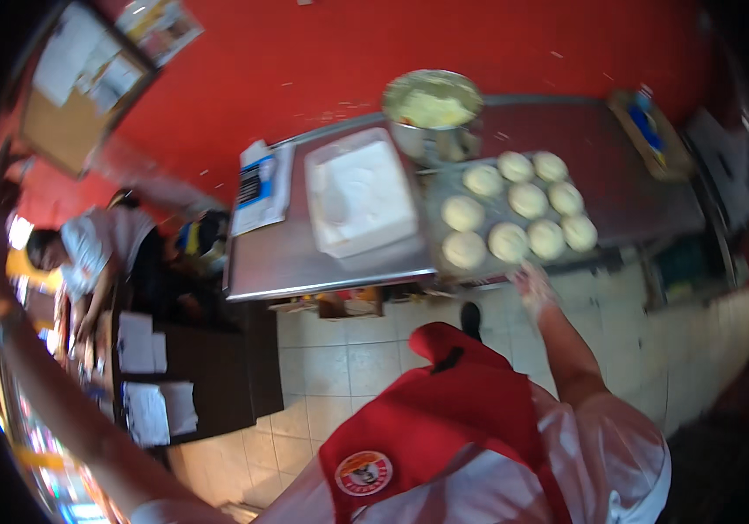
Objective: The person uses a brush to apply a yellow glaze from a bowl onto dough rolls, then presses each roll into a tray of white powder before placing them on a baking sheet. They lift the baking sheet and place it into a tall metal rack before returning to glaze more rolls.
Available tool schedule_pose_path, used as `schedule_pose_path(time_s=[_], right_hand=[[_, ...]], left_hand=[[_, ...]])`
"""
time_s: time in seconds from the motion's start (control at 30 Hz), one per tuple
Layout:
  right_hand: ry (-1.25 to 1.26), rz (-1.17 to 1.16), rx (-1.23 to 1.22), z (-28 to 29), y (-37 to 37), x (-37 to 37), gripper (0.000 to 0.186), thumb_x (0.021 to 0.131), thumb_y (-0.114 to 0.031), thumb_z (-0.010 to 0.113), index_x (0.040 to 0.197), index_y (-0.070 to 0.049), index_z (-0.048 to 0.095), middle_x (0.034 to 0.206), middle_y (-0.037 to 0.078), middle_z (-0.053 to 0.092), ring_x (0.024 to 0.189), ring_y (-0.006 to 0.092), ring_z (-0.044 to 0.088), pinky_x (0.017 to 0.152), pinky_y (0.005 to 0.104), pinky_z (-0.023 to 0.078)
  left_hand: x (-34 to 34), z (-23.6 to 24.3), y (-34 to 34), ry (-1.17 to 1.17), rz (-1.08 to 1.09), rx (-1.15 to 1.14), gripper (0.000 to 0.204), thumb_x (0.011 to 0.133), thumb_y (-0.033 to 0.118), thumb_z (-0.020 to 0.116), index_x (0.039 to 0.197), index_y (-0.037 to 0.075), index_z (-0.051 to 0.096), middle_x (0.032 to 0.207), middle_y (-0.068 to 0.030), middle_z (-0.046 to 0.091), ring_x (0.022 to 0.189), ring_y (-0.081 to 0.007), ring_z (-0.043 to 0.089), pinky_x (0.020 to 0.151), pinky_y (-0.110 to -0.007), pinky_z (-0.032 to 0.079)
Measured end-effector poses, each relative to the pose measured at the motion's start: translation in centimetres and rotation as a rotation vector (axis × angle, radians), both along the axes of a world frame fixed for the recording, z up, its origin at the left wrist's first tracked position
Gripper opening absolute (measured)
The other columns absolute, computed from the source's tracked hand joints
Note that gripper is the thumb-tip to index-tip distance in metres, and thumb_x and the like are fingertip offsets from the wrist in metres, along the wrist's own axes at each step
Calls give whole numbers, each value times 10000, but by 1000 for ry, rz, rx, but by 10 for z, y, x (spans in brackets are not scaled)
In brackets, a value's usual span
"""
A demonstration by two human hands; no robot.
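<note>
My right hand (531, 286), seemingly in a thin clear glove, reaches to the front edge of a metal tray (444, 201) holding several round pale dough pieces (528, 200); blur hides whether it grips the edge. My left arm stretches up the far left of the view, and my left hand (9, 162) is dark at the rim, its fingers unclear. Left of the dough stands a white plastic tub (361, 196) with white contents. Behind them sits a steel pot (434, 135) with a pale mixture.
Papers (261, 188) and a board with items (654, 140) lie on the steel table (322, 275). A co-worker (95, 253) leans over a dark desk (217, 375) with papers at left. A noticeboard (86, 92) hangs on the red wall. Tiled floor (322, 349) shows below.
</note>
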State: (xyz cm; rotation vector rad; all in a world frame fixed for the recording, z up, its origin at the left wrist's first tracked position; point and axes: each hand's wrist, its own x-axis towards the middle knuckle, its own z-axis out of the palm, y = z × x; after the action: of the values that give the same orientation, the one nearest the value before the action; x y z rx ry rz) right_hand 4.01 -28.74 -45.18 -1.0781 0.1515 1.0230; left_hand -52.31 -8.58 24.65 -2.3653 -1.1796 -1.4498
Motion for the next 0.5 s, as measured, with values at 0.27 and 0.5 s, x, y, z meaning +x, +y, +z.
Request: schedule_pose_path(time_s=[0.27, 0.5], right_hand=[[142, 59, 244, -2, -106, -58, 224, 759, 1, 595, 980, 0, 560, 918, 141, 622, 812, 219, 641, 630, 296, 568], [109, 18, 322, 17, -168, -83, 142, 756, -18, 623, 895, -12, 591, 885, 121, 627, 749, 239, 626, 715, 399, 529]], left_hand=[[3, -131, -126, 462, -47, -282, 784, 763, -21, 680, 1441, 179, 341, 866, -47, 549, 665, -103, 484, 590, -249, 410], [77, -165, -166, 825, -495, -300, 554, 803, 301, 680, 1275, 51, 531, 997, -167, 611, 799, -257, 587, 701, -348, 471]])
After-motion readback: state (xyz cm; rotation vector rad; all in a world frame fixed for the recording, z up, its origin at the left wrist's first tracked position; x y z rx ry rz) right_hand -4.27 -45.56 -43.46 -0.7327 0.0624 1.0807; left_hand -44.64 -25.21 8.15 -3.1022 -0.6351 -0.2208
